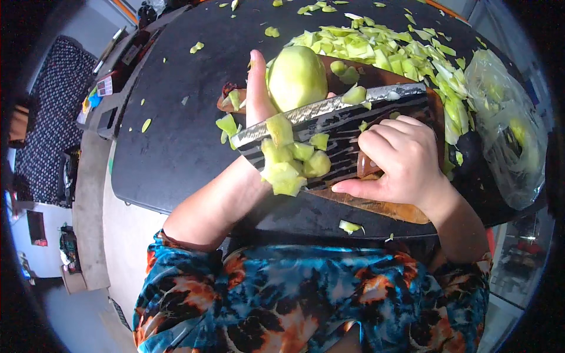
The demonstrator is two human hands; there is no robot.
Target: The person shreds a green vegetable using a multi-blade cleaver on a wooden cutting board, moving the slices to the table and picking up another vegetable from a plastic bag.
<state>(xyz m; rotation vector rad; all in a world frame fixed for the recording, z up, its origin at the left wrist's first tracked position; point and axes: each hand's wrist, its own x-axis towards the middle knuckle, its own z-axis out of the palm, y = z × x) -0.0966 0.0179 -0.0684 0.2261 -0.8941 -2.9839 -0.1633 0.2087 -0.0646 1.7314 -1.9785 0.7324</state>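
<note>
My left hand [257, 99] cradles a peeled pale-green fruit or vegetable [298, 77]. Its thumb stands up along the left side, while most of the fingers are hidden behind the food and the blade. In my right hand [399, 161] is the brown handle [367, 165] of a wide dark cleaver [340, 161]. The blade lies flat across my left wrist, its bright edge facing away from me, just in front of the peeled food. Several pale-green pieces [287, 165] cling to the blade. Beneath the cleaver and hands is a brown wooden cutting board [375, 205].
A large heap of green slices [371, 44] curves around the board's far and right sides. To the right lies a clear plastic bag [507, 128] with green items inside. Loose scraps [350, 227] dot the black table [176, 145], whose rounded edge runs along the left.
</note>
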